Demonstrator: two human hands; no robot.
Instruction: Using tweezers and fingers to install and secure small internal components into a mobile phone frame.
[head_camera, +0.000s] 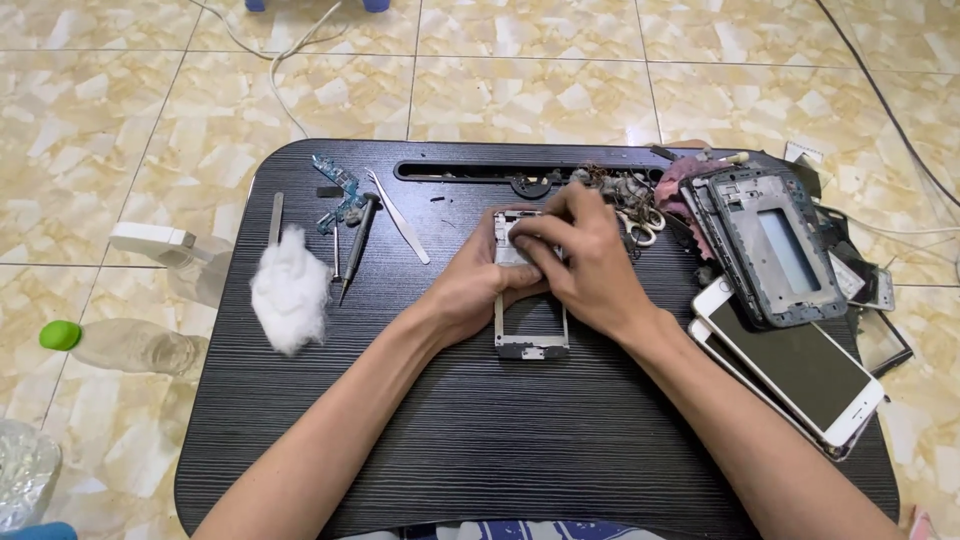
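Both forearms enter from the near edge of the dark wood-grain desk (480, 450) and meet at its middle; left hand (470, 285) cups the left side of a stripped silver phone frame (530, 340), fingers curled narrow around its edge, grip closed on the frame; right hand (585, 265) lies over the frame's upper half, fingers (545, 235) bent and pinched close together against the top of the frame; whether a small part sits between those fingertips I cannot tell; frame lies flat on the desk, lower end showing below the hands, upper end mostly covered.

Right of the hands: a white phone (800, 365) face up, dark screen, stacked on another device near the desk's right edge; just beyond it a grey phone housing (765, 245) with an open rectangular window, tilted on a heap of further parts.

Left of the hands: a tuft of white cotton (290, 290); beside it a dark screwdriver (355, 250), pale tweezers (400, 230), a thin metal pry tool (275, 218), a small blue circuit strip (338, 190).

Far edge of the desk: a long slot (460, 171); scissors (640, 222) with a tangle of small parts just beyond the right hand.

On the tiled floor (530, 90), left: a clear bottle (140, 345) lying down, green cap (60, 334); a white cable (280, 60) further off.
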